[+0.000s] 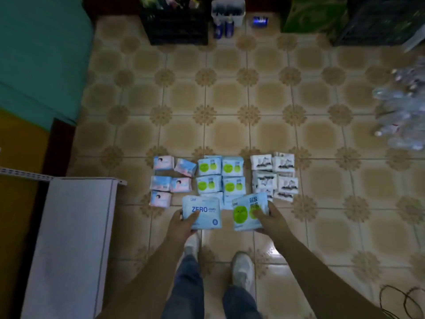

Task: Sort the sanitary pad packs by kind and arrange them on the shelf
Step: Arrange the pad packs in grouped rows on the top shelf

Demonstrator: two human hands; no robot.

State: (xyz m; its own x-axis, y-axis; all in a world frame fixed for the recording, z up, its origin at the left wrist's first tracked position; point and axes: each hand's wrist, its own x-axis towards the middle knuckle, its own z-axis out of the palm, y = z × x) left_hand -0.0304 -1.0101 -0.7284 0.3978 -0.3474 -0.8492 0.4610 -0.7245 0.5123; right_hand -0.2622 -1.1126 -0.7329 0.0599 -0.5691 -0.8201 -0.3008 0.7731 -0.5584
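Observation:
Sanitary pad packs lie on the tiled floor in three groups: pink-and-blue packs [162,178] on the left, light-blue packs with green circles [220,176] in the middle, white packs with dark print [274,176] on the right. My left hand [184,223] grips a light-blue pack marked ZERO [202,211], held above the floor. In my right hand [270,221] is a green-circle pack [249,211], gripped at its right edge. The white shelf board [73,238] lies at the lower left, with nothing on it.
A black crate [177,26], a white bin [227,10] and two bottles [224,28] stand at the far wall. Clear plastic bottles [400,111] pile at the right. A dark cable [400,298] lies at the lower right. My feet [241,268] stand just behind the packs.

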